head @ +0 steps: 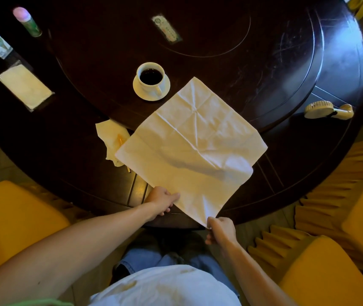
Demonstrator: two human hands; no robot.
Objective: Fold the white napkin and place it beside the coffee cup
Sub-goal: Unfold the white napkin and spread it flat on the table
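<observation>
Both near corners of the napkin (189,146) are pinched, left hand (162,200) and right hand (220,230), cloth spread diagonally away toward the cup (150,78).

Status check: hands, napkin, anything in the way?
Left hand and right hand both pinching the large white cloth napkin, unfolded. White coffee cup beyond. Crumpled tissue alongside.

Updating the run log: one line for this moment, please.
napkin: unfolded on table | left hand: holds near edge | right hand: pinches near corner | coffee cup: beyond napkin
</observation>
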